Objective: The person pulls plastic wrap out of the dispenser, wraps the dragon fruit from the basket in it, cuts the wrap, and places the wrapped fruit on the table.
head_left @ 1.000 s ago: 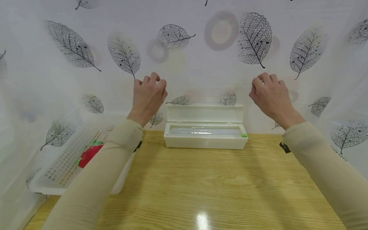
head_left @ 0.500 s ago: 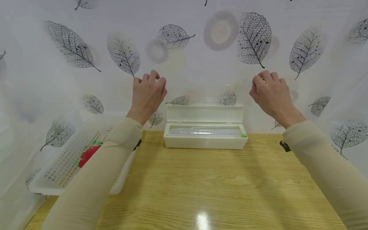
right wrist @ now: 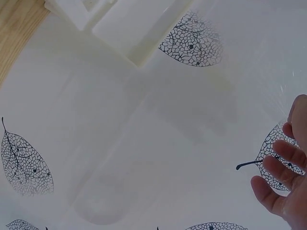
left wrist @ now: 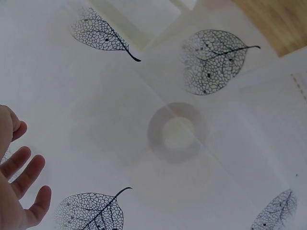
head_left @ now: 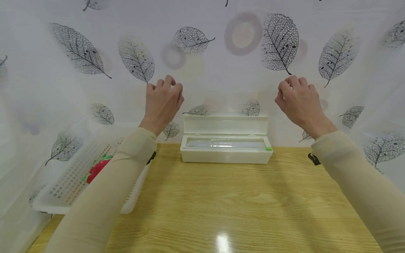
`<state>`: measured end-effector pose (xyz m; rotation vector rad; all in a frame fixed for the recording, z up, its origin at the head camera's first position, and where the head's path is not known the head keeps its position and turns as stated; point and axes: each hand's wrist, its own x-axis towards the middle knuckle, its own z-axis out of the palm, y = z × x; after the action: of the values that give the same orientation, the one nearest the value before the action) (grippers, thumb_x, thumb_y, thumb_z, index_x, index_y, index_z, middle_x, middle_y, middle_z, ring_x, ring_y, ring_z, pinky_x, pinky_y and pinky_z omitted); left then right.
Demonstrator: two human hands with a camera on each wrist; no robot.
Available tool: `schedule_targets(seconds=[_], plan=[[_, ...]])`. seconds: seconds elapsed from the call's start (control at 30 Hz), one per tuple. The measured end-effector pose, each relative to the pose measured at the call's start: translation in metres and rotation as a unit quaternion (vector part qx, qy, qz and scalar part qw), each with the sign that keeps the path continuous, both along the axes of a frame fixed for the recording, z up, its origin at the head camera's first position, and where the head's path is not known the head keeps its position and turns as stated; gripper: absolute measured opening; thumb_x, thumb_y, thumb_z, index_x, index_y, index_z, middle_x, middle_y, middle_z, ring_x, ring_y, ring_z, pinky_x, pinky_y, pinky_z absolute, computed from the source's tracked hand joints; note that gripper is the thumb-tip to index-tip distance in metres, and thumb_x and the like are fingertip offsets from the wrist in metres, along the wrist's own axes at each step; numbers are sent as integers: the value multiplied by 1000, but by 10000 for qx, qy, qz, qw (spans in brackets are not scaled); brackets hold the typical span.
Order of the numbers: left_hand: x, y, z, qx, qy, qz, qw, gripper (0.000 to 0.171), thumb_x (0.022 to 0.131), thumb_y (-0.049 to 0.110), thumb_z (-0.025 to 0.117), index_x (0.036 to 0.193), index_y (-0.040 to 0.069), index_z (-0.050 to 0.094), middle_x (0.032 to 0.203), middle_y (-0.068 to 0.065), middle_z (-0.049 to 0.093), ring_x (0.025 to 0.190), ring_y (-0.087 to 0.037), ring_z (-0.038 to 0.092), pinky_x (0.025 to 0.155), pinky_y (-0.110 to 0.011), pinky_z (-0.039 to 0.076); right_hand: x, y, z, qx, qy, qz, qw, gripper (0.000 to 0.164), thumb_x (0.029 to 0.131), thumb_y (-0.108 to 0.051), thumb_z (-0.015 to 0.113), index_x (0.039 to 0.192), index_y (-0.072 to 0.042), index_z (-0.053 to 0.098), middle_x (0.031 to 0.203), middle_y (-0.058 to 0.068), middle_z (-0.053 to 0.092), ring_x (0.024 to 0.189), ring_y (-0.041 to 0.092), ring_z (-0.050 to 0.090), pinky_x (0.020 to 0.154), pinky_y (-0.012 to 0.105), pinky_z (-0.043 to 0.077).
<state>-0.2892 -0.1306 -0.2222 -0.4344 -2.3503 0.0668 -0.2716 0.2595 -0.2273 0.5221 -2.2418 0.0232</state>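
Observation:
My left hand [head_left: 162,102] and right hand [head_left: 299,100] are raised in front of the leaf-printed sheet, well apart, with thumb and forefinger pinched together. Between them hangs barely visible clear cling film [head_left: 243,92]; fine glinting creases of it fan out from the right thumb in the right wrist view. On the left side its edge is too faint to follow. In both wrist views the other fingers are loosely bent. Below and between the hands sits a white cling film dispenser [head_left: 226,157], lid [head_left: 226,124] up, showing the shiny roll [head_left: 226,144] and a green slider [head_left: 268,148].
A white perforated basket [head_left: 50,209] stands at the left, partly behind the left sleeve. In it lies a red object [head_left: 98,170] with green leafy parts, half hidden. The wooden table [head_left: 221,196] ends at the patterned sheet [head_left: 215,73].
Both hands have risen slightly, still pinching and about equally far apart. Dispenser, basket and red object stay where they were.

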Motion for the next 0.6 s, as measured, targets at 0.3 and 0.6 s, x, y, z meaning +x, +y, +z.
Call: schedule_targets(seconds=[0.3,0.6], plan=[[1,1,3,117,-55,-3,9999,25,106,29,52,113,10,68,121,-13,62,98,-34,63,84,-53,51,-2,0,2,-91,18,-28,10000,9,95,-3,53,98,3,59,108,26,62,94,49,56,64,60,47],[2,3,2,707,-284,-74,9971,24,105,29,53,111,11,68,125,-14,62,101,-35,63,84,-54,52,-2,-2,4,-377,-242,-142,9989,10,97,-5,51,96,2,58,107,25,61,96,50,55,69,63,47]])
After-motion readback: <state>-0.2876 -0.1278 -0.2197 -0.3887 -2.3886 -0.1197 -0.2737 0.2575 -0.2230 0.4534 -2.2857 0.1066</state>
